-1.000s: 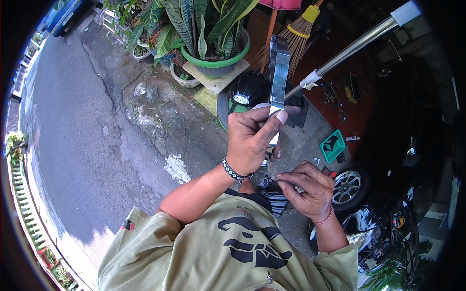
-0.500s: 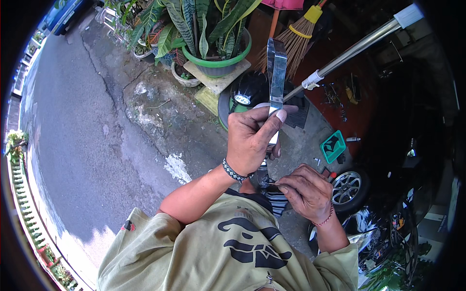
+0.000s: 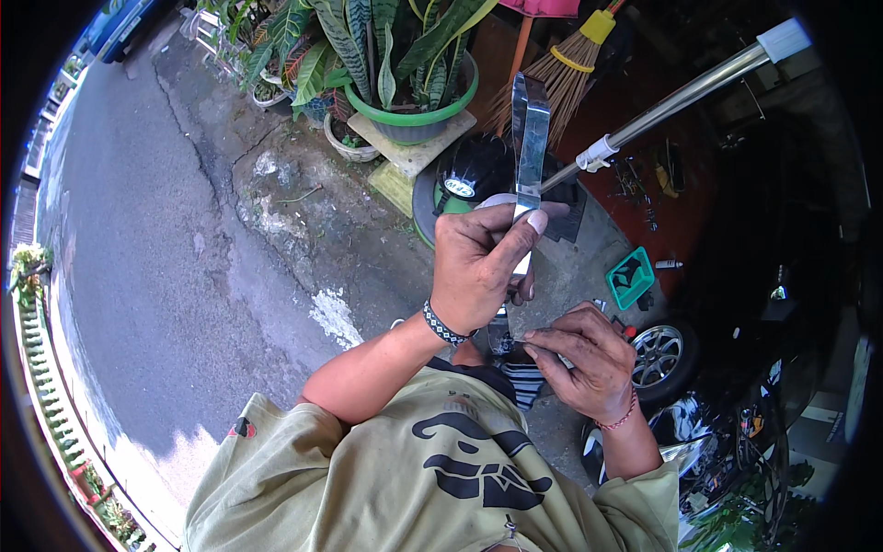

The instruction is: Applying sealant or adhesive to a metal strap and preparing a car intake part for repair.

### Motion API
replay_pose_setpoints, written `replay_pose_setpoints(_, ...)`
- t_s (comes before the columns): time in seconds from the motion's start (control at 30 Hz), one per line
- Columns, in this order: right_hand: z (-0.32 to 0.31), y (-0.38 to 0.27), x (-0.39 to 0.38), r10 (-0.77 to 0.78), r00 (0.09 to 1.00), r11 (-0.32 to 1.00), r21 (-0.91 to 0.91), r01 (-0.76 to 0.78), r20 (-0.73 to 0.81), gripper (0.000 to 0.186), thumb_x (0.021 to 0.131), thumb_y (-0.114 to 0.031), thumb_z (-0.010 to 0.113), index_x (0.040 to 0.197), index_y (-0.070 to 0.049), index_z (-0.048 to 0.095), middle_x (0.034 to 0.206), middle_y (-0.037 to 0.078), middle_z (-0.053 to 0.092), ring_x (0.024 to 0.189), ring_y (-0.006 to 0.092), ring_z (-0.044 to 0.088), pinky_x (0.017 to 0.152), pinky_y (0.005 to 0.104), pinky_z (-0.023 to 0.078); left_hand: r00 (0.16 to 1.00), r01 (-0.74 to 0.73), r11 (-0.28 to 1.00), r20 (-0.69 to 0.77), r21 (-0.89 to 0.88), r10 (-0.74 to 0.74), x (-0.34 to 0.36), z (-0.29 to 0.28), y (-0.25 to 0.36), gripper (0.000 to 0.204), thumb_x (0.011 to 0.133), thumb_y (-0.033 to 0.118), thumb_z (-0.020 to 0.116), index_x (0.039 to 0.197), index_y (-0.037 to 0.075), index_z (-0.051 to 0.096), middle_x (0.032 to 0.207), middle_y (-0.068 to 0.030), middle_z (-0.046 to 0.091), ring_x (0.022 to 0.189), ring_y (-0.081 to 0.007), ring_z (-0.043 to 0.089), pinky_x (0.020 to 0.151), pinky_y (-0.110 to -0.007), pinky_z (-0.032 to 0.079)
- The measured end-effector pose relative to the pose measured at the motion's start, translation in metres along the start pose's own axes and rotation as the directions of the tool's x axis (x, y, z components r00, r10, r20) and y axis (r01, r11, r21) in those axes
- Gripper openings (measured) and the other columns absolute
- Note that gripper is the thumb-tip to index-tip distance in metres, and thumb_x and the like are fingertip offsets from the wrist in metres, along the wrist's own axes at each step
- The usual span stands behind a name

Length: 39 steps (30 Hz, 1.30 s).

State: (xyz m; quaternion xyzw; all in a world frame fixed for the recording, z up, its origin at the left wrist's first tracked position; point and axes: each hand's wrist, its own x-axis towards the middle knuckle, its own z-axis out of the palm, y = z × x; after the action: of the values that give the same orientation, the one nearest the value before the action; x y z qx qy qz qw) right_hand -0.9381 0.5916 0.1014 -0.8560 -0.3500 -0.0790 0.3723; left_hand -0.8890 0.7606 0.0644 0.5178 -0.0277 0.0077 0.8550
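Observation:
My left hand [image 3: 478,253] is closed round the lower part of a shiny, flat metal strip [image 3: 531,138], thumb on its face. The strip stands up from my fist and looks bent or folded at the top. Lower and to the right, my right hand [image 3: 584,363] has thumb and forefinger pinched together. A tiny thin piece [image 3: 519,340] shows at their tips, too small to name. The two hands are apart. Behind the strip, a chrome pole [image 3: 681,101] with white plastic collars slants up to the right; its lower end is hidden.
Beyond my hands stand a potted snake plant [image 3: 409,120] on a slab, a stick broom [image 3: 570,69] and a black helmet [image 3: 478,175]. To the right lie a green tray [image 3: 630,278] and a spoked wheel [image 3: 658,357]. The asphalt road [image 3: 156,258] runs along the left.
The metal strip has shifted slightly right. My right hand has risen a little, and the thin piece at its fingertips now shows less clearly.

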Motion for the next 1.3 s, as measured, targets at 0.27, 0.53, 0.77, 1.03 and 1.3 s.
replay_pose_setpoints(0.27,-0.001,-0.004,-0.002,-0.101,0.994,0.995,0.026,0.100,0.037,0.046,0.062,0.006,0.080,0.106,-0.009,0.072,0.082,0.003,0.058,0.071,0.0197,0.059,0.062,0.0312,0.051,1.000,-0.004,1.000,-0.006,-0.027,0.003,-0.001,-0.002,0.002,0.024,0.096,0.016,0.061,0.104,-0.004,0.071,0.072,-0.0021,0.059,0.047,-0.0049,0.053,0.039,-0.021,0.040)
replay_pose_setpoints(0.53,-0.003,-0.008,-0.001,-0.062,0.998,0.998,0.030,0.062,-0.002,0.038,0.066,0.002,0.079,0.102,-0.007,0.071,0.083,0.004,0.061,0.070,0.0201,0.061,0.061,0.0318,0.051,0.999,-0.040,0.999,-0.002,-0.024,0.040,-0.006,0.001,0.001,0.024,0.096,0.015,0.060,0.104,-0.004,0.071,0.070,-0.0015,0.057,0.049,-0.0039,0.052,0.039,-0.021,0.041)
replay_pose_setpoints(0.77,-0.004,-0.011,-0.007,-0.063,0.998,0.997,0.050,0.062,0.019,0.035,0.066,0.003,0.078,0.100,-0.006,0.072,0.083,0.005,0.062,0.070,0.0205,0.062,0.061,0.0316,0.051,0.999,-0.041,0.999,-0.007,0.006,0.041,-0.009,0.001,0.002,0.024,0.096,0.016,0.061,0.104,-0.004,0.072,0.071,-0.0009,0.056,0.050,-0.0040,0.052,0.039,-0.021,0.042)
replay_pose_setpoints(1.03,-0.005,-0.010,-0.013,-0.056,0.998,0.998,0.041,0.056,0.012,0.033,0.066,0.002,0.078,0.098,-0.005,0.072,0.081,0.005,0.062,0.070,0.0202,0.062,0.061,0.0311,0.051,0.999,-0.032,0.999,-0.016,-0.029,0.032,-0.012,0.006,0.001,0.024,0.096,0.016,0.061,0.104,-0.003,0.072,0.066,0.0008,0.051,0.048,-0.0041,0.051,0.039,-0.021,0.040)
replay_pose_setpoints(1.3,-0.006,-0.009,-0.037,0.038,0.997,0.999,0.028,-0.037,-0.061,0.028,0.069,0.000,0.077,0.096,-0.006,0.073,0.082,0.004,0.064,0.070,0.0200,0.064,0.062,0.0313,0.052,0.992,-0.110,0.993,0.065,0.047,0.106,-0.020,0.022,-0.002,0.023,0.095,0.014,0.061,0.107,-0.002,0.072,0.058,0.0023,0.055,0.045,-0.0032,0.052,0.039,-0.020,0.039)
